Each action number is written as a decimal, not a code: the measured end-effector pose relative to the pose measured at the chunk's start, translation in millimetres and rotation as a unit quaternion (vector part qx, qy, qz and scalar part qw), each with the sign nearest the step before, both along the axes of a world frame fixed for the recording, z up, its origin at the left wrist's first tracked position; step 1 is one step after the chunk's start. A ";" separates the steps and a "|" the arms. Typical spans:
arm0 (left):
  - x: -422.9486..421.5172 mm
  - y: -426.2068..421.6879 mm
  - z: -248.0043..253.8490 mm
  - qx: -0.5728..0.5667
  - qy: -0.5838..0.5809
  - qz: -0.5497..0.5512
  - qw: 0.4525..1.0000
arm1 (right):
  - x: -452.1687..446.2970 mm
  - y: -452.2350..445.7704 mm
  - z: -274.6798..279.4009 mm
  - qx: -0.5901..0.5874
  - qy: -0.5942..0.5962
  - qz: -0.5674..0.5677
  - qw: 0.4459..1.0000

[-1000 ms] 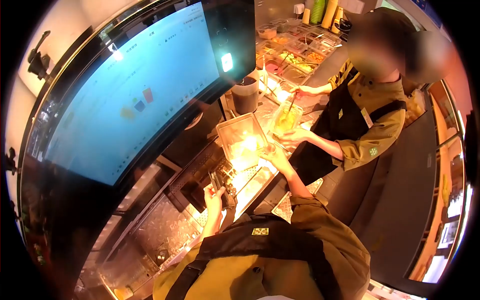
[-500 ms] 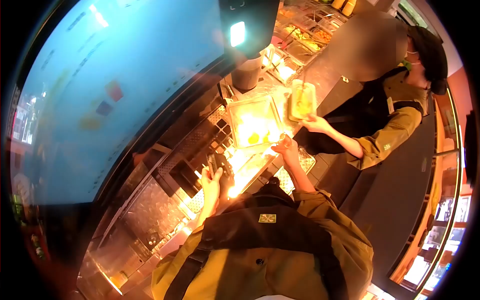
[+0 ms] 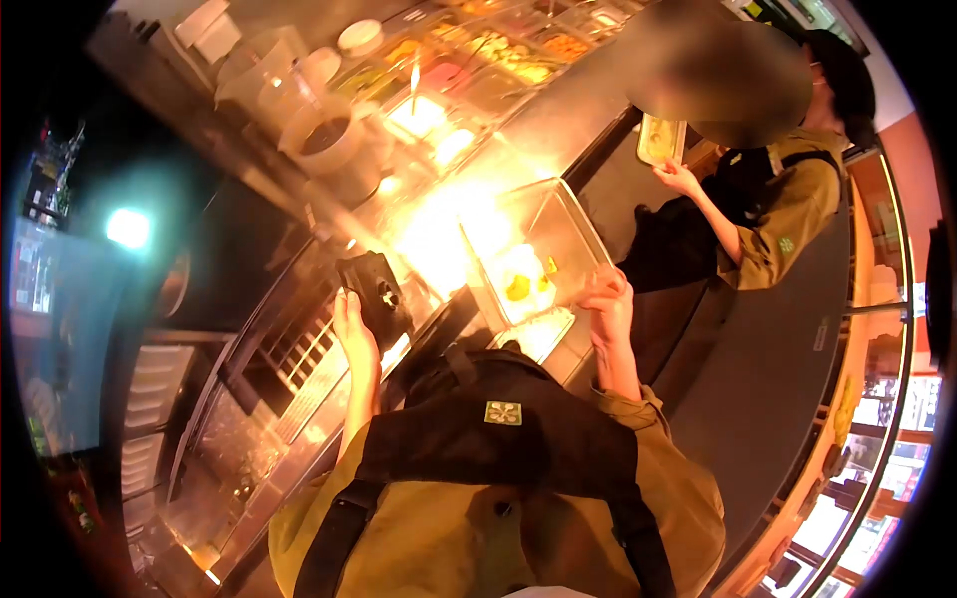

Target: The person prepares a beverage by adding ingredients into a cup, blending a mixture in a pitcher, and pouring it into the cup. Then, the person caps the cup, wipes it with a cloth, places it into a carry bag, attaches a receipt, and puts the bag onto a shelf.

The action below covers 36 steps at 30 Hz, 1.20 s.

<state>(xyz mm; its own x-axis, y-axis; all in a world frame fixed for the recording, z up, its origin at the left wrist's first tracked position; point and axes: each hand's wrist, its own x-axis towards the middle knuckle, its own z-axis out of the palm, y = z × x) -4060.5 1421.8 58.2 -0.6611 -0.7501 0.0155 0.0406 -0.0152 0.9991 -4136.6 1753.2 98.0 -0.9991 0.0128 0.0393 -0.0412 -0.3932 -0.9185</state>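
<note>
Head view: R hand (image 3: pixel 605 297), fingers closed, grips tub (image 3: pixel 576 221) by rim, near table (image 3: pixel 576 112) edge, w/ yellow bits (image 3: pixel 518 287) inside; L hand (image 3: pixel 356 334) curls round black item (image 3: pixel 371 287). Step (prob.): handling tub; next move seemingly calls for firm, level hold.

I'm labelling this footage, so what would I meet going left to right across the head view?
Bluish screen → left hand holding a black object → clear container → right hand at its rim → co-worker's sleeve.
</note>
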 end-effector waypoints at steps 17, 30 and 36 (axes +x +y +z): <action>-58.7 53.7 23.7 0.024 0.079 -0.058 0.995 | -216.5 10.7 -38.8 0.155 0.091 0.158 0.971; -213.9 86.1 8.7 0.044 -0.117 0.345 0.930 | -705.0 -6.0 137.8 0.529 0.291 0.147 0.784; -235.9 206.3 64.9 0.097 -0.121 0.590 0.793 | -908.0 -135.8 160.2 0.608 0.408 0.045 0.680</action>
<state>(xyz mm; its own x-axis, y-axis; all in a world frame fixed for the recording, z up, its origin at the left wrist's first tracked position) -4296.4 1628.0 123.1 0.5357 -0.8213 -0.1960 -0.0510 -0.2632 0.9634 -5044.6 1617.4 258.2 -0.6332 -0.5843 0.5076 -0.7579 0.6010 -0.2536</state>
